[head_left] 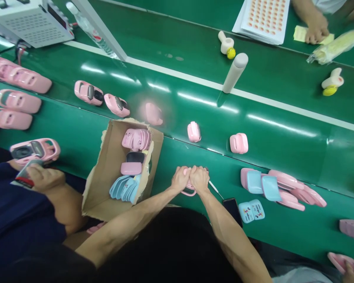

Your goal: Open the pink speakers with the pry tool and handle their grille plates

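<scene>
Side by side on the green table in front of me, my left hand (180, 179) and my right hand (199, 179) are both closed over a pink plastic housing (189, 192). Most of it is hidden under my fingers; a loop-shaped handle shows below them. A thin tool with a white handle (213, 186) lies just right of my right hand, pointing at a dark phone (232, 209). Two light-blue printed covers (251, 211) rest beside the phone. To my left, a cardboard box (98, 184) holds pink covers (135, 139) and light-blue covers (124, 188).
Small pink housings (238, 143) stand along the table's seam. Pink parts (296, 188) with blue covers are piled at right. A white post (235, 74) rises behind. At left, a co-worker's hand (45, 179) is near a pink device (35, 150); other people's hands show at right.
</scene>
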The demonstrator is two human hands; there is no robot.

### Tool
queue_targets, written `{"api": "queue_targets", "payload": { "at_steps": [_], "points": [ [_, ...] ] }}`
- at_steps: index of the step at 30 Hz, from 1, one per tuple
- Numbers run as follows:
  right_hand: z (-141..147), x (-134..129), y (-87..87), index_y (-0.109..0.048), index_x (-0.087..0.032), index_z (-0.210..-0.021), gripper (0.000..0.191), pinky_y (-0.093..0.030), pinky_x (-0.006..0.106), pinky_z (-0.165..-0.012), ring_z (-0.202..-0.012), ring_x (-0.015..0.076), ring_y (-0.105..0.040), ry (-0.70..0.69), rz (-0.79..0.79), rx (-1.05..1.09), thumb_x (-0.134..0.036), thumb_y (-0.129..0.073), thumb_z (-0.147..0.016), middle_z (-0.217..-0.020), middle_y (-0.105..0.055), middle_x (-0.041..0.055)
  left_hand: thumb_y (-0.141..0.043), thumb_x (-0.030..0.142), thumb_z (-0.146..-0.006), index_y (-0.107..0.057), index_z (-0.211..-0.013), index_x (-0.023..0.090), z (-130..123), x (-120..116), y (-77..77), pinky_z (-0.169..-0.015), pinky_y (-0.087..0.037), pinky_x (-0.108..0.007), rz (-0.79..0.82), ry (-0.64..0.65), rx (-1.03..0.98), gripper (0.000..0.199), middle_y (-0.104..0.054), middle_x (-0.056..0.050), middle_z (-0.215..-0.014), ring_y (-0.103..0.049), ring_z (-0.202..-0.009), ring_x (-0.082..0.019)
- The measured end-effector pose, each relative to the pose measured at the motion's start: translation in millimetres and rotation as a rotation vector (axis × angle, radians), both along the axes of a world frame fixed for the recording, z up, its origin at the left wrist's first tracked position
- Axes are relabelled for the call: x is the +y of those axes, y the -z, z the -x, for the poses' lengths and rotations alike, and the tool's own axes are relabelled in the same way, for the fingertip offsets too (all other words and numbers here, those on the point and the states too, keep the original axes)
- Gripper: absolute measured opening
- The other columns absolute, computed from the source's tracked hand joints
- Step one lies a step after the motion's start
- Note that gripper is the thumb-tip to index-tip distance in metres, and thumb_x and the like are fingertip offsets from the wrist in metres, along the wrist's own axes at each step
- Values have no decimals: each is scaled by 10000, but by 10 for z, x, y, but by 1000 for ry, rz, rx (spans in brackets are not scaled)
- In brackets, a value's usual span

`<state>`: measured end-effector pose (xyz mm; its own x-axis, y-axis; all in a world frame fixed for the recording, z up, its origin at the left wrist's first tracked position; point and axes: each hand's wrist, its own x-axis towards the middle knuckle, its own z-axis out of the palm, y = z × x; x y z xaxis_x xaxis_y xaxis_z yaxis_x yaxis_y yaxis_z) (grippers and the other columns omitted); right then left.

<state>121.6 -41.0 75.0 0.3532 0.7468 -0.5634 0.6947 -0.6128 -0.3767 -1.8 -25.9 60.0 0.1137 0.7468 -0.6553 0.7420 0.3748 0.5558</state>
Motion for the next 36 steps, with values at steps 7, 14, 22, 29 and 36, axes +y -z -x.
{"api": "queue_targets", "payload": {
  "at_steps": [7,14,22,29,36],
  "points": [
    [-22,-216,-119,-810,-118,-961,576,-457,452,-1093,-1136,339,-714,93,-92,140,-313,-288,-1105,-1087,-794,232,-712,592,-898,-605,-1279,215,223,9,-210,-580,-576,-325,245,31,-284,546,-710,-46,-981,-694,-715,-211],
    [-253,-812,-597,-795,-193,-1179,558,-494,404,-1158,-1291,260,-670,91,-317,474,-578,-405,-1071,-1316,-751,134,-848,640,-755,-610,-1241,218,445,-123,-843,-915,-556,-349,91,167,-619,686,-659,-55,-1169,-643,-1057,-253],
    [-391,-1197,-1238,-593,-270,-1530,856,-511,551,-1193,-1406,364,-619,200,-362,712,-484,-909,-764,-1539,-644,112,-779,612,-873,-605,-1460,233,408,-251,-1339,-1158,-480,-472,49,239,-756,721,-636,-117,-1466,-594,-1349,-367],
    [-42,-1304,-1441,-483,-270,-1610,799,-440,621,-1258,-1507,381,-484,256,-581,477,-393,-781,-880,-1593,-489,172,-765,552,-912,-546,-1514,230,87,-610,-1329,-1111,-540,-458,175,-147,-711,717,-649,-140,-1499,-614,-1377,-350],
    [-570,-1473,-1305,-595,-303,-1535,635,-542,526,-1151,-1397,319,-592,243,-486,811,-535,-705,-954,-1529,-605,103,-937,379,-715,-533,-1530,224,166,-538,-1516,-979,-583,-413,583,-33,-906,922,-715,-122,-1358,-702,-1212,-322]
  ]
}}
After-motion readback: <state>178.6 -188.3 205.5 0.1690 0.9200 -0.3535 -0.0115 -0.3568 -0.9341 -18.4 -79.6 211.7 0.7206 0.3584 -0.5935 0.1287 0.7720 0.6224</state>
